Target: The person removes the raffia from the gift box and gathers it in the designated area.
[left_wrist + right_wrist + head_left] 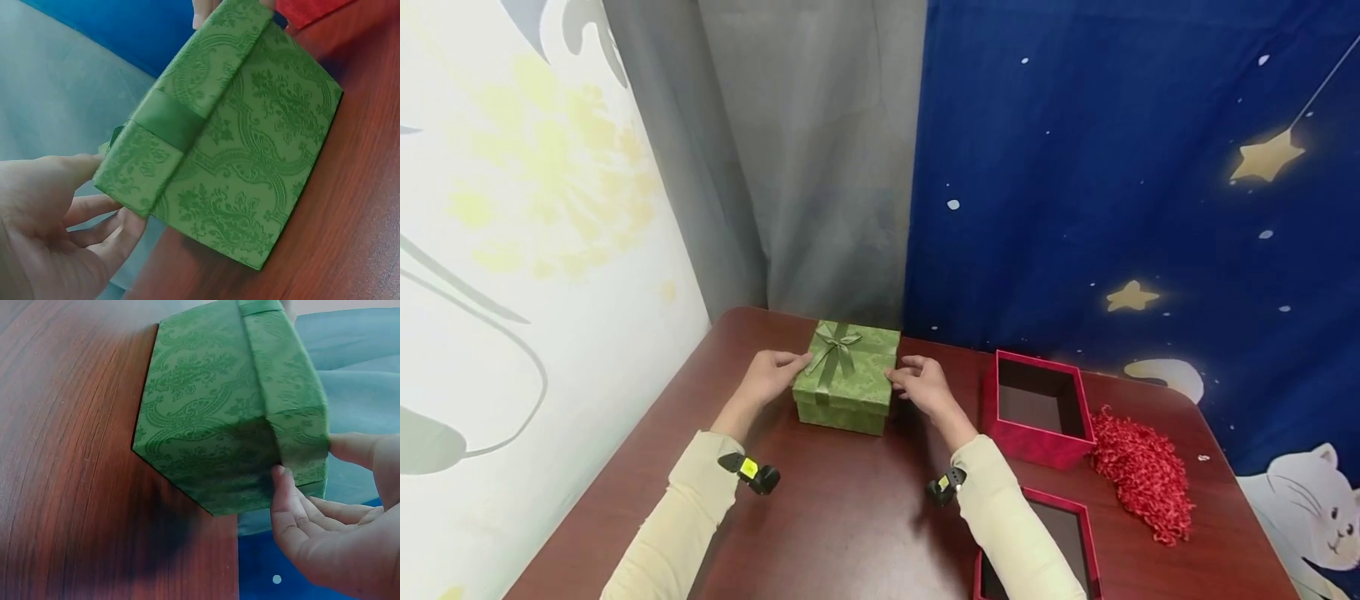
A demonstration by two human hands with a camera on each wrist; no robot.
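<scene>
A green patterned gift box stands on the table, its lid on top with a green ribbon and bow. My left hand holds the lid's left side, thumb by the top edge and fingertips at the lower rim in the left wrist view. On the opposite side, my right hand pinches the lid; the right wrist view shows its thumb at the top edge and a finger at the lid's lower rim. The lid sits over the box's upper part.
To the right stands an open red box with a dark inside. Red shredded paper lies beside it on the brown table. Under my right forearm is a red-rimmed lid or tray. Curtains hang behind the table.
</scene>
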